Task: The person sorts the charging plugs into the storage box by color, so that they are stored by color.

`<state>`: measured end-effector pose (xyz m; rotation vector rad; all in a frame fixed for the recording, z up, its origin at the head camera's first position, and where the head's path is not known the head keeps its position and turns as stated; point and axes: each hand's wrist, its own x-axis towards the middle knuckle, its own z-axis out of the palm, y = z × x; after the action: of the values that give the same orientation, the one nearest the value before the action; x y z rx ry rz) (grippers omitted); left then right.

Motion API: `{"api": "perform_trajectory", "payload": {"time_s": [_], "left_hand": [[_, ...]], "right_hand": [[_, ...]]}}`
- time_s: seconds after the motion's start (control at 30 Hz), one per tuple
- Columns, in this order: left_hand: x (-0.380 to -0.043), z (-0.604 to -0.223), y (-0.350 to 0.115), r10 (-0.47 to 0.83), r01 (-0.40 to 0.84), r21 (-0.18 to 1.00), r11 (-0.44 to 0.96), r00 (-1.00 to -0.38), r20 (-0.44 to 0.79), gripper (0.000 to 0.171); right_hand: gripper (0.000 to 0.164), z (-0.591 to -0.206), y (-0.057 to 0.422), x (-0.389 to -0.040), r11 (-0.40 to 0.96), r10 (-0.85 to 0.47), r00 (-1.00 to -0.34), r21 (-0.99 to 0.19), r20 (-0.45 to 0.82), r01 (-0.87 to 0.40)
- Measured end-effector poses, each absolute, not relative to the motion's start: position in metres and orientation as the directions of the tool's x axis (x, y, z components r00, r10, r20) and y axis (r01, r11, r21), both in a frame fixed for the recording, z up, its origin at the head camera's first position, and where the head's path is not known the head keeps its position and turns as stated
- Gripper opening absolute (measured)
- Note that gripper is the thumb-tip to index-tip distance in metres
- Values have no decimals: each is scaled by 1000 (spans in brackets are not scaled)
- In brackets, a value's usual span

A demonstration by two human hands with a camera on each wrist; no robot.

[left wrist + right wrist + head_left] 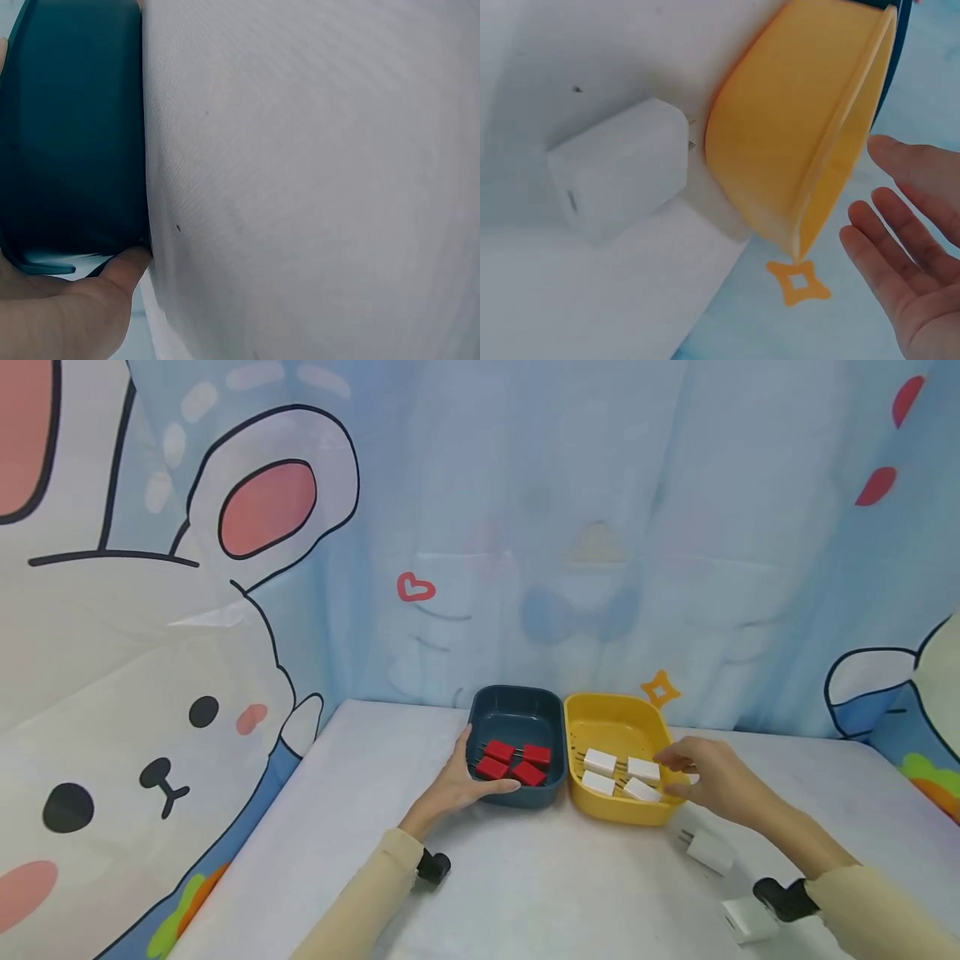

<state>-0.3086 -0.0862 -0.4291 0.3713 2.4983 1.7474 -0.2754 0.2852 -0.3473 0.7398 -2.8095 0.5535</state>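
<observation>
At the front left corner of the dark blue bin [517, 797], my left hand [457, 781] holds the side wall, thumb along the front; a finger [124, 274] sits at the bin's base in the left wrist view. Several red plug adapters [528, 772] with metal prongs lie inside. My right hand [708, 777] is at the right rim of the yellow bin [622, 810], fingers apart and slightly bent, nothing between them. Several white plug adapters [600, 762] lie in that bin. Outside it, a white charger [622, 169] with prongs and a port slot lies on the table.
Another white charger [750, 918] lies near my right wrist. The two bins stand side by side near the back edge of the white table [555, 893]. Behind hangs a blue curtain [487, 527] printed with cartoon figures.
</observation>
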Motion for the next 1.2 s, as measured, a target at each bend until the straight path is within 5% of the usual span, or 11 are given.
{"api": "perform_trajectory", "payload": {"time_s": [0.57,0.83,1.2], "left_hand": [[-313,-432,-83,258,175,932,317,-962,92,122],[-313,-430,-84,243,170,930,327,-966,91,122],[-309,-430,-86,204,114,925,362,-978,40,122]], "right_hand": [[37,-367,300,-212,778,-515,-849,-480,-117,-406],[45,-393,312,-201,861,-343,-890,-479,-299,-170],[49,-413,341,-194,892,-261,-910,-441,-323,-99]]}}
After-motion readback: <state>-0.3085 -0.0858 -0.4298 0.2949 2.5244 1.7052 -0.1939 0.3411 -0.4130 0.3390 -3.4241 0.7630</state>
